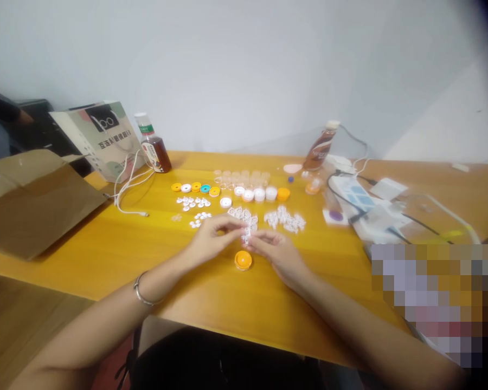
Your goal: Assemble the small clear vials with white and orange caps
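My left hand [217, 234] and my right hand [277, 253] meet over the table, fingertips pinched on a small white openwork piece [247, 235]. Its exact shape is blurred. Just below them lies a round orange cap-like part [243, 260] with a pale centre. Behind my fingers is a pile of similar white openwork pieces [236, 213], partly hidden by my left hand. A second pile of these pieces [284, 219] lies to the right. Small white round parts [193, 203] are grouped beyond my left hand.
Orange, white and teal round parts [196, 187] form a row farther back, with clear cups [244, 177] behind. Bottles [156, 149] [321, 146], a paper bag [40, 200], a printed bag [101, 141], white cables [124, 197] and a power strip [360, 203] stand around the sides.
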Tool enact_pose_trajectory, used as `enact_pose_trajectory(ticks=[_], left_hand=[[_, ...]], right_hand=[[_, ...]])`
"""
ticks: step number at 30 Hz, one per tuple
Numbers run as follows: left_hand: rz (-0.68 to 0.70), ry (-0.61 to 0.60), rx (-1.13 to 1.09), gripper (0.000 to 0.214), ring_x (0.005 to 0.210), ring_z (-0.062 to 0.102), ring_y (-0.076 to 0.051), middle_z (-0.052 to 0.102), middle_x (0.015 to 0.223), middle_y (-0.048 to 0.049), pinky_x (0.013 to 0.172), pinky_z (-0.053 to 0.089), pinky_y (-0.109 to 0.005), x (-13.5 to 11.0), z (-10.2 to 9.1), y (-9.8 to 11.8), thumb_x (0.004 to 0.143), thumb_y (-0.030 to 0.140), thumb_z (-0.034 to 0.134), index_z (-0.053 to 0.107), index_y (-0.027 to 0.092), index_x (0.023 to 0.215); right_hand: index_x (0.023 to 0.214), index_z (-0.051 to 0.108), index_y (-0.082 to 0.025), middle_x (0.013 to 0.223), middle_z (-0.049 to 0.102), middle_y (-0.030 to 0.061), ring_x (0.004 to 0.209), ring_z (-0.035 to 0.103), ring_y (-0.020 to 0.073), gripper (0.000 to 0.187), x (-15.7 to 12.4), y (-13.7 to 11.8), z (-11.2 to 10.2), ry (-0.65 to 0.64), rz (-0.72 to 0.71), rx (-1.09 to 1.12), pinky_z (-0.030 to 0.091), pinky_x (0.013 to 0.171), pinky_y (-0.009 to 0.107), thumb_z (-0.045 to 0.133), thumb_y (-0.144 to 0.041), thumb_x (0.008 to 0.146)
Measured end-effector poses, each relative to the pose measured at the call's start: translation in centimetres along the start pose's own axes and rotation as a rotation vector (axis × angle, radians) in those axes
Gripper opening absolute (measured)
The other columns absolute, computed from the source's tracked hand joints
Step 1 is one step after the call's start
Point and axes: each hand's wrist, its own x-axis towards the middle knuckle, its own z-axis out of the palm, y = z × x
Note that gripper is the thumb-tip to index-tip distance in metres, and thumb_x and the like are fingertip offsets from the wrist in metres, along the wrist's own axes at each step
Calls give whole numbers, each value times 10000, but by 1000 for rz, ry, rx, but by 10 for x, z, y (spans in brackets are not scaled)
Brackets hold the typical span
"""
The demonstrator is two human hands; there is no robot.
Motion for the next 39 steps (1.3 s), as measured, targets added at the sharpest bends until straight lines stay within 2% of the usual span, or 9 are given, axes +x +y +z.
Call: enact_pose_trajectory(ticks=[4, 11, 14, 20, 23, 26, 30, 33, 39], left_hand=[[-38, -34, -60, 182, 783, 608, -143, 674, 866, -63, 738, 477, -287, 1, 1, -2, 770, 246, 602, 641, 156, 923], [-23, -77, -66, 116, 746, 589, -135, 640, 790, -46, 746, 467, -286, 1, 0, -2, 787, 227, 562, 605, 141, 852], [-5, -83, -113, 110, 763, 587, -134, 627, 805, -43, 764, 462, -286, 2, -2, -3, 788, 218, 557, 592, 140, 857], [31, -103, -211, 134, 811, 590, -132, 628, 858, -42, 789, 465, -282, 7, -4, -7, 777, 213, 582, 586, 148, 893], [53, -67, -88, 185, 866, 588, -151, 633, 945, -68, 804, 460, -297, 11, -12, -10, 799, 247, 567, 592, 158, 959], [142, 12, 244, 158, 847, 563, -162, 622, 926, -72, 782, 440, -308, 14, -28, -15, 816, 245, 540, 608, 168, 936], [195, -145, 563, 132, 776, 535, -168, 586, 827, -57, 728, 412, -301, 16, -42, -24, 809, 262, 547, 622, 169, 865], [193, -203, 619, 150, 770, 523, -173, 572, 810, -55, 705, 398, -292, 16, -40, -29, 810, 290, 542, 624, 171, 849], [170, -241, 578, 118, 761, 520, -166, 587, 782, -53, 704, 380, -284, 15, -33, -34, 802, 199, 514, 622, 164, 772]], right_hand=[[681, 685, -197, 680, 693, -11, 609, 612, 103, 131, -3, -1, 2, 17, -64, -83, 500, 755, 295, 740, -288, 605], [649, 666, -204, 626, 667, -22, 613, 606, 120, 133, -5, -2, 3, 10, -137, -174, 483, 731, 300, 730, -317, 617], [654, 662, -212, 655, 673, -28, 640, 610, 109, 128, -5, -2, 4, -5, -144, -105, 479, 747, 284, 741, -305, 614], [718, 652, -206, 767, 689, -6, 733, 623, 107, 123, -4, -5, 2, -92, -30, 112, 467, 784, 276, 707, -308, 675], [699, 636, -199, 706, 654, -28, 659, 585, 85, 152, -2, -5, -2, 2, -41, 91, 458, 721, 246, 749, -261, 619], [696, 600, -202, 661, 610, -50, 601, 558, 76, 214, 1, -4, -4, 87, -70, 86, 449, 663, 237, 773, -235, 576], [829, 607, -233, 701, 586, -59, 626, 588, 84, 310, 1, -3, -3, 101, -87, 82, 467, 707, 262, 771, -226, 566], [917, 637, -240, 726, 565, -51, 693, 618, 106, 368, -1, -3, 0, 77, -86, 42, 475, 771, 293, 762, -232, 571], [739, 619, -206, 725, 658, -26, 783, 656, 142, 239, -7, 1, 4, 60, 13, 102, 485, 831, 320, 774, -237, 561]])
